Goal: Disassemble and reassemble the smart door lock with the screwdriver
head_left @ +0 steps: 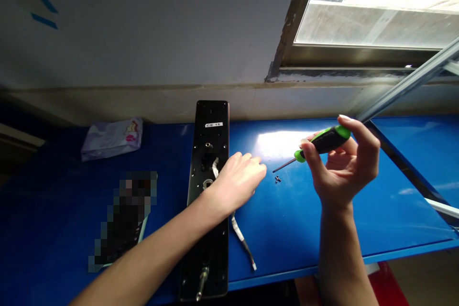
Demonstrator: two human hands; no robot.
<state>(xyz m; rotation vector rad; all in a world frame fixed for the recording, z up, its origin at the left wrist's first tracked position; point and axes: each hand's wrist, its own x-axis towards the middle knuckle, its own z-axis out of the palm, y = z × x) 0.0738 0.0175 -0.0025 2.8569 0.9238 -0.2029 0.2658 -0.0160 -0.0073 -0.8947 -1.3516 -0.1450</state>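
My right hand (342,167) grips a screwdriver (328,140) by its black and green handle, the shaft slanting down to the left. Below its tip, a small pile of dark screws (278,179) lies on the blue table. My left hand (238,179) reaches across a long black panel (211,122), its fingers curled in and pointing toward the screwdriver tip. Whatever those fingers hold, if anything, is hidden. The panel lies lengthwise, with a white "CE 15" label near its far end and a metal spindle (202,279) at the near end. A white-wrapped cable (236,227) runs out beside it, ending in a small plug.
A pale packet (113,138) lies at the back left of the blue table (287,239). Left of the panel is a pixelated device (125,215). A metal bar (412,79) crosses at right below the window. A red seat (387,284) shows under the front edge.
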